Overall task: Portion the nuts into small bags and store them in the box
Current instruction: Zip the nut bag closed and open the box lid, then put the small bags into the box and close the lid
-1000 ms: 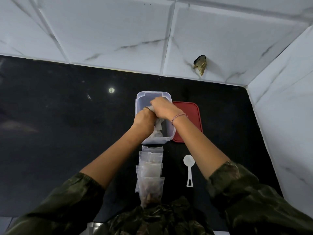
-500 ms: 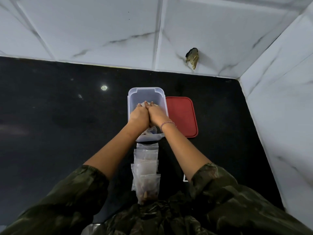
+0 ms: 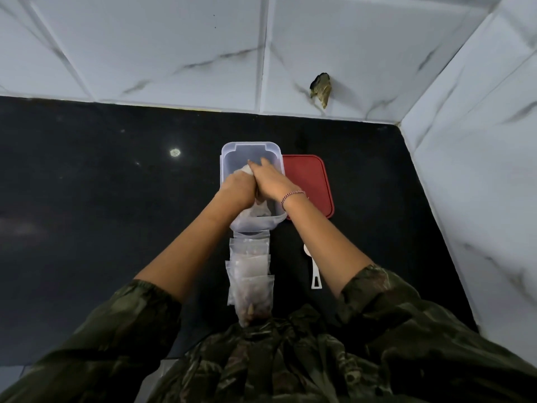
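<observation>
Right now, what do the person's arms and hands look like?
The left sleeve and right sleeve are dark green camouflage with gathered cuffs. The left hand and right hand are ungloved; a thin pink-and-white bracelet circles the right wrist.

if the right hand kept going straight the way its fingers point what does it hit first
Most likely the far end wall of the clear box, since the right hand points along its inside; depth is unclear.
</observation>
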The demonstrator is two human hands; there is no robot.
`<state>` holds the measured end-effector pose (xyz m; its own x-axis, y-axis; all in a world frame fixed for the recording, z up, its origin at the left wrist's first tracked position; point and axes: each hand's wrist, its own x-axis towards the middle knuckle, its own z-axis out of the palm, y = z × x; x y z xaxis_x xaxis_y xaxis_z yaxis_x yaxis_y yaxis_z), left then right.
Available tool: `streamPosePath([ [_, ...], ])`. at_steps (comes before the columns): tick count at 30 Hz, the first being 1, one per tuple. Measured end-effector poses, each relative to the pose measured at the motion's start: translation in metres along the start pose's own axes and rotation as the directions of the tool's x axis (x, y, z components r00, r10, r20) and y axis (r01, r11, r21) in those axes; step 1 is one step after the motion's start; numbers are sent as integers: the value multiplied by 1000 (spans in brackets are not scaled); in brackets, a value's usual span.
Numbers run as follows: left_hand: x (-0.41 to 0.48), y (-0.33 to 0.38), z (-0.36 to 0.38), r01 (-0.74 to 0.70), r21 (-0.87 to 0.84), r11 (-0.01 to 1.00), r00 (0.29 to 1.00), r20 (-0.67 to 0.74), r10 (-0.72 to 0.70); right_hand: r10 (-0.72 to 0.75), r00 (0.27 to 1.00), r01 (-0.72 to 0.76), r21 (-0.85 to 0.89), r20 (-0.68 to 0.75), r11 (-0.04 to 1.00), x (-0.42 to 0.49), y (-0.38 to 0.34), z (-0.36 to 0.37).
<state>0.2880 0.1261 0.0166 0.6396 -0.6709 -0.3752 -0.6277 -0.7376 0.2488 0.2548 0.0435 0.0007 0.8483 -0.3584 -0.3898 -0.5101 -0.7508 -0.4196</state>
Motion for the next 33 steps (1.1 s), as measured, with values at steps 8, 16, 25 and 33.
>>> streamPosePath([
  [8, -35, -4, -7, -2, 44, 999, 972, -235, 12, -97, 967, 86, -55, -238, 995, -36, -8, -10],
  [16, -73, 0, 18, 3, -62, 998, 919, -394, -27, -135, 855, 182, 45, -501, 982, -93, -13, 19],
  [25, -114, -23, 47, 45, -188, 981, 951, -291, -100, -125, 913, 162, 63, -388, 985, -143, -2, 53],
  [33, -142, -40, 86, 48, -28, 998, 998, -34, -49, -87, 986, 73, -102, -144, 992, -166, 29, 98],
])
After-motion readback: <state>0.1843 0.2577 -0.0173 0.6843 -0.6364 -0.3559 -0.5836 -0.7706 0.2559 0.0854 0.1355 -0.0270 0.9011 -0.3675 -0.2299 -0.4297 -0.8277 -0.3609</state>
